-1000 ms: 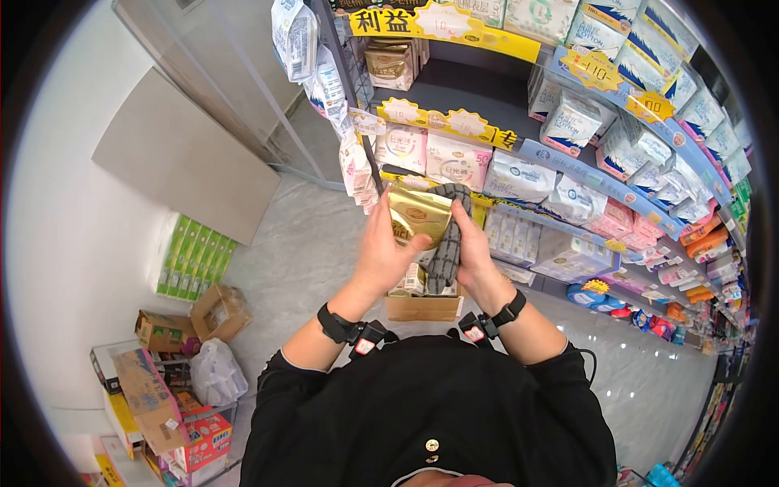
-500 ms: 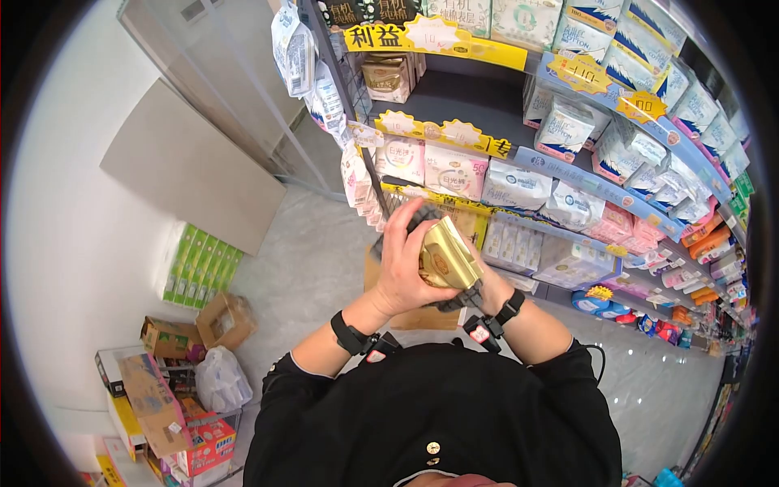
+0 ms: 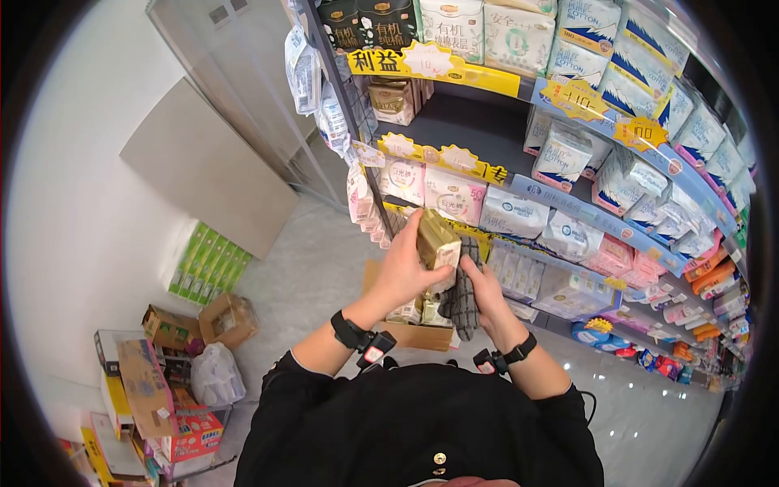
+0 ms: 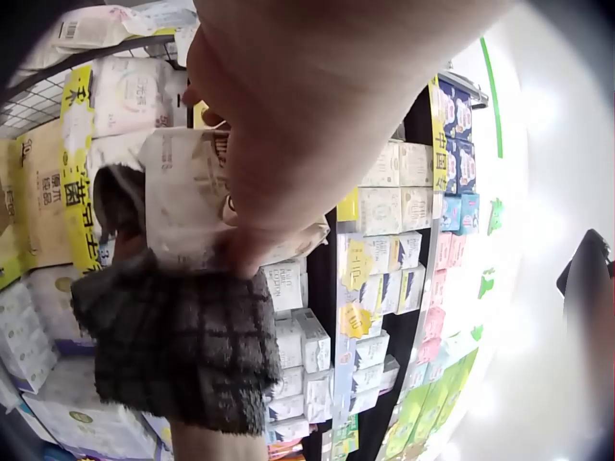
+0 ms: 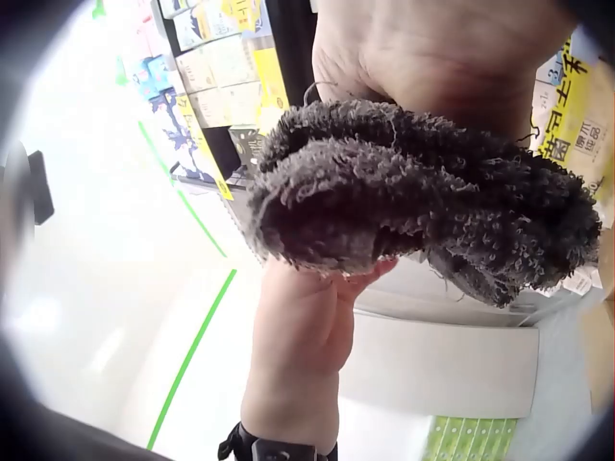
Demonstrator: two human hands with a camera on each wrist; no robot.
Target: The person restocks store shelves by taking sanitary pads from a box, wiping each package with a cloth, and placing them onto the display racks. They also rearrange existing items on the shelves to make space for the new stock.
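Observation:
My left hand (image 3: 399, 272) grips a gold packet (image 3: 438, 237), thumb on its near side and fingers at the far side. A paler face of that packet (image 4: 183, 192) shows in the left wrist view. In my right hand (image 3: 487, 294) is a dark grey checked cloth (image 3: 462, 296), folded over and hanging down right beside the packet. Seen from the right wrist, the fluffy cloth (image 5: 413, 202) covers most of the fingers. Below both hands a cardboard box (image 3: 418, 336) stands on the floor, with more gold packets (image 3: 406, 312) inside.
Ahead, a shelf unit carries several rows of packs, with a few gold packets (image 3: 393, 101) on a dark shelf (image 3: 466, 122). A grey panel (image 3: 215, 174) leans at the left. Cartons (image 3: 146, 390) and a white plastic bag (image 3: 217, 375) are piled at the lower left.
The gold packet has turned from face up, through a tilt over the cloth, to standing more on edge. The cloth now hangs to its right. The head view has shifted, showing more upper shelf.

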